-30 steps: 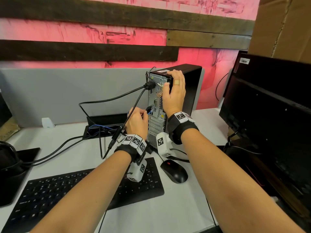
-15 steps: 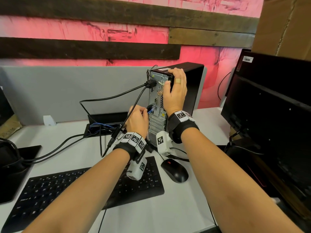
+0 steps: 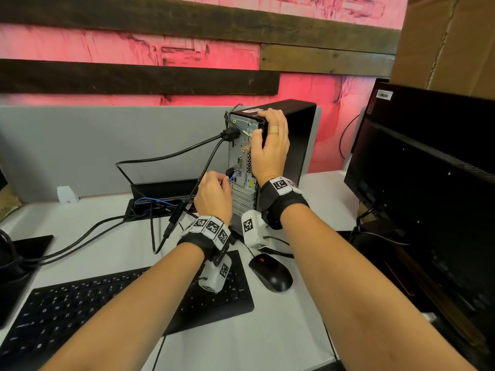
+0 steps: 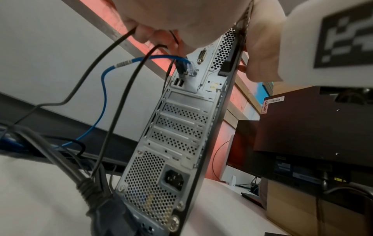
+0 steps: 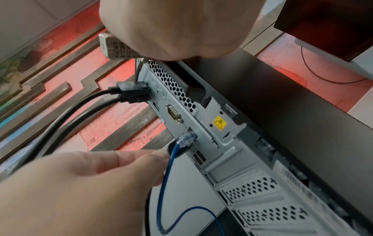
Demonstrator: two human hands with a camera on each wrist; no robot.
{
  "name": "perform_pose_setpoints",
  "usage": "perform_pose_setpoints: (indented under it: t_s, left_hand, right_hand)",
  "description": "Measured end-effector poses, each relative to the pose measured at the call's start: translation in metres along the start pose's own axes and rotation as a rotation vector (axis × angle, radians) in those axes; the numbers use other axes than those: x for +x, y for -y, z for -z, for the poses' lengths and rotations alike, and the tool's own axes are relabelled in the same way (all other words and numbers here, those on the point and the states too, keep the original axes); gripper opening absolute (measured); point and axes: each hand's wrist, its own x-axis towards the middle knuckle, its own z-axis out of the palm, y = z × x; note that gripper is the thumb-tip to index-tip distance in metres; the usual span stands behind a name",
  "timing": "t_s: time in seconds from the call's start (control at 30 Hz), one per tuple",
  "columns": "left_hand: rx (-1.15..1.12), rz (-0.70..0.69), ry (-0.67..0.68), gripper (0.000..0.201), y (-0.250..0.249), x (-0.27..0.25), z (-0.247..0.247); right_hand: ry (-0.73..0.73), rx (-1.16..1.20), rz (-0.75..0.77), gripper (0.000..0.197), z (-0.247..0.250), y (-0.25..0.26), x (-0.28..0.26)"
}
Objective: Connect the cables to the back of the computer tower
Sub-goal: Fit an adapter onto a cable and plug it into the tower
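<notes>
- Two black cables [image 5: 129, 94] were already seen plugged in, one above the other, high on the rear panel of the computer tower [image 3: 267, 145], which stood upright on the worktop [image 3: 267, 344].
- One blue network cable [image 5: 167, 172] was pinched by the fingers [image 5: 139, 158] of the left hand [image 3: 213, 196] just behind its clear plug [image 5: 187, 137].
- That plug was held at the network port, above the paired USB slots [image 4: 178, 83]; whether it was fully seated could not be told.
- The tower's top rear corner was gripped by the right hand [image 3: 270, 148], its fingers curled over the edge, apparently to steady the case.
- The power socket [image 4: 174, 178] at the bottom was seen empty, and a thick black power lead [image 4: 109, 212] lay just beside it, so that connection was judged still to be made.
- A keyboard [image 3: 128, 303] and a mouse [image 3: 270, 271] lay nearer on the worktop; where their leads ran could not be followed.
</notes>
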Motion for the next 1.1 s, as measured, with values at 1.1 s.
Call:
perform_pose_setpoints:
  t_s: [1.1]
  left_hand:
    - [-0.131,-0.374,0.117,0.013,0.014,0.025,0.024]
  right_hand:
    - [0.128,-0.014,-0.035,0.040,0.013,0.006,0.003]
